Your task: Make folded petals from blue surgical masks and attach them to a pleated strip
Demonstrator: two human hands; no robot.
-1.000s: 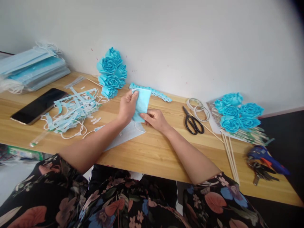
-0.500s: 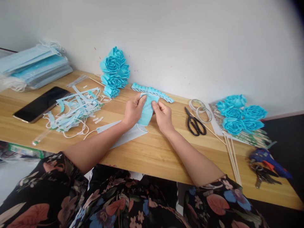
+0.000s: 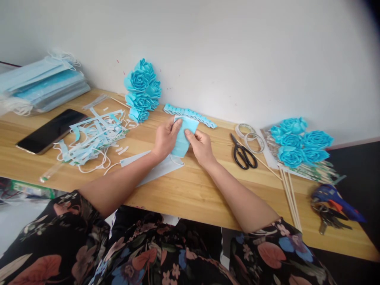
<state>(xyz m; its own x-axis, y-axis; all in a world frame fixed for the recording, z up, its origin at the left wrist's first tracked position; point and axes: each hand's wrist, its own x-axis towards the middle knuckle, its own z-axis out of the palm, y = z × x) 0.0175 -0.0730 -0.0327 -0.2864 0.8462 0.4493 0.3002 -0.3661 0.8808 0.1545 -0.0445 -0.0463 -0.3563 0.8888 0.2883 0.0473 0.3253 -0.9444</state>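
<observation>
My left hand and my right hand both pinch a small light-blue piece of mask fabric upright just above the wooden table. The left fingers grip its left edge, the right thumb and fingers press its right side. Under my hands lies a flattened pale face mask with its ear loop showing. Just behind the piece sits a pleated blue strip.
Blue fabric roses lean on the wall; more roses on sticks lie at the right. Scissors, tape rolls, a glue gun, keys, cut scraps, a phone and stacked masks are around.
My right hand rose from the piece's lower corner to its right side, and the fabric is now narrower, folded between both hands. The view shifted slightly.
</observation>
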